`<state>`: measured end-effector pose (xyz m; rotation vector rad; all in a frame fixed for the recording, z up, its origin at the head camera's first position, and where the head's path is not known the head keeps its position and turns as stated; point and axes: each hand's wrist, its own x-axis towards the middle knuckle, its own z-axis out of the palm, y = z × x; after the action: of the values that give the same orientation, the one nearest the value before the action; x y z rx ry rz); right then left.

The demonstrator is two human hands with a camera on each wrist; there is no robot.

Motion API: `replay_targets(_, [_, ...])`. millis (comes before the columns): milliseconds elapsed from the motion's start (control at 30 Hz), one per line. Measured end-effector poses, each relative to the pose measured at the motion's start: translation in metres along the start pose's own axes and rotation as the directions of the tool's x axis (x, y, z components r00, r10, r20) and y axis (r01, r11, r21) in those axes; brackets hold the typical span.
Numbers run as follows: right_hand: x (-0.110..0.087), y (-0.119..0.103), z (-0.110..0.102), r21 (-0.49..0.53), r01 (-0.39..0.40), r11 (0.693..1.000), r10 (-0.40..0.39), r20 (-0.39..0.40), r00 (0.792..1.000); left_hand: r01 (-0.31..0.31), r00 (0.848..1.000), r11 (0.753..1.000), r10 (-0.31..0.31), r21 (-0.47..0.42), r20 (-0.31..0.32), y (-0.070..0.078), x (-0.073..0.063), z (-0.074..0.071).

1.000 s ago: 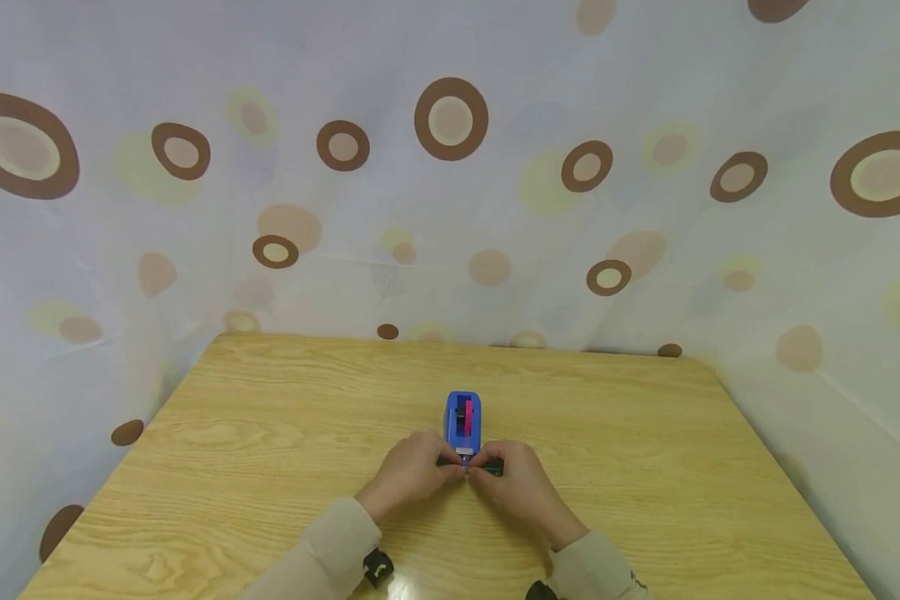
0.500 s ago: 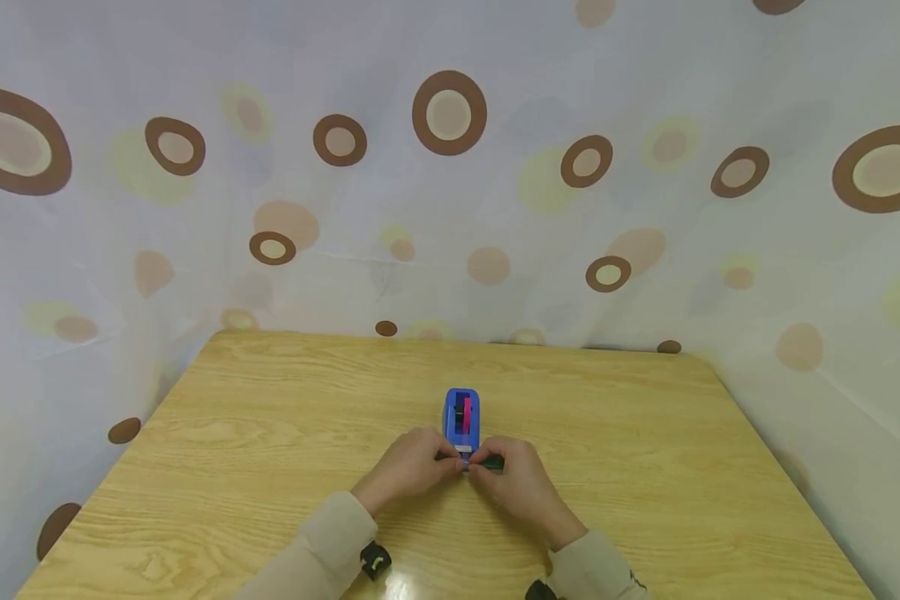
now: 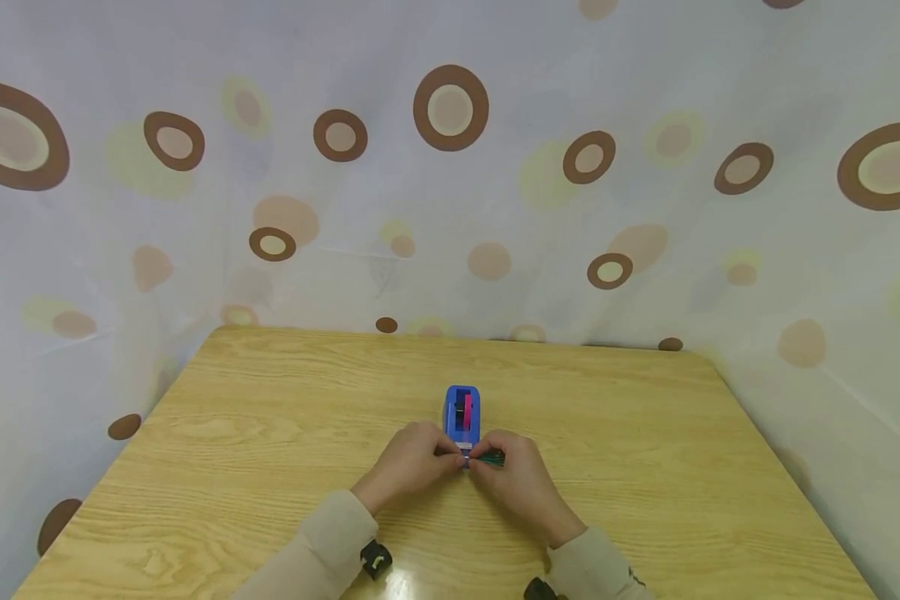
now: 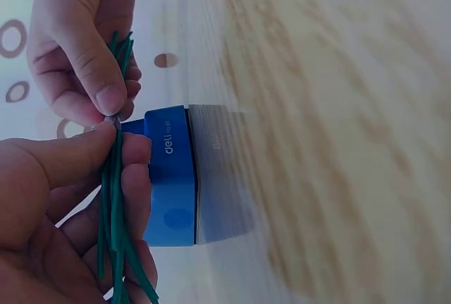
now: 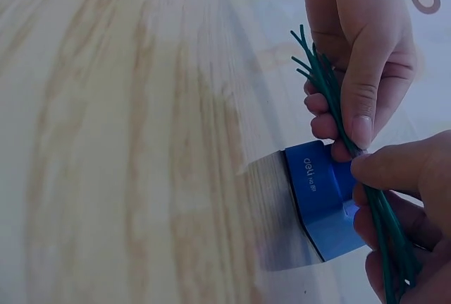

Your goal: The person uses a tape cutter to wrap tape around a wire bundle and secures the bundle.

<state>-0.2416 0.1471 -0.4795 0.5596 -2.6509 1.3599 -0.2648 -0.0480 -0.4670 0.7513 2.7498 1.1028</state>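
Note:
Both hands meet at the front end of a blue tape dispenser (image 3: 451, 423), which has a pink roll (image 3: 467, 412) inside. My left hand (image 3: 414, 460) pinches a bundle of thin green strands (image 4: 116, 230) between thumb and fingers. Right beside it, my right hand (image 3: 516, 477) pinches the same bundle, thumb tip almost against the other thumb. In the right wrist view, loose strand ends fan out past the left hand's fingers. A shiny clear patch, like tape, shows on the bundle between the thumbs; the fingers cover most of it.
The dispenser stands on a wood-grain table (image 3: 285, 417), its cutter end toward me. A pale curtain (image 3: 450, 208) with brown ring patterns hangs behind the table and along its sides. Beige sleeves (image 3: 337, 525) with black wrist straps lie at the near edge.
Both hands stay at the dispenser's front and keep their pinch, with only small finger shifts on the bundle. The head view tilts slightly downward.

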Motion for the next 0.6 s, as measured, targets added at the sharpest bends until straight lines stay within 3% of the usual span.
replay_targets(300, [0.0007,-0.0003,-0.0007,-0.019,0.015,1.000,-0.015,-0.004,1.000,0.004,0.999,1.000,-0.004,0.007,-0.040,0.0051,-0.0010,-0.0003])
replay_targets(600, [0.0006,-0.0026,-0.0036,0.016,-0.009,1.000,0.008,0.049,0.999,-0.018,0.999,1.000,0.019,0.023,-0.049,0.0063,-0.0006,-0.0016])
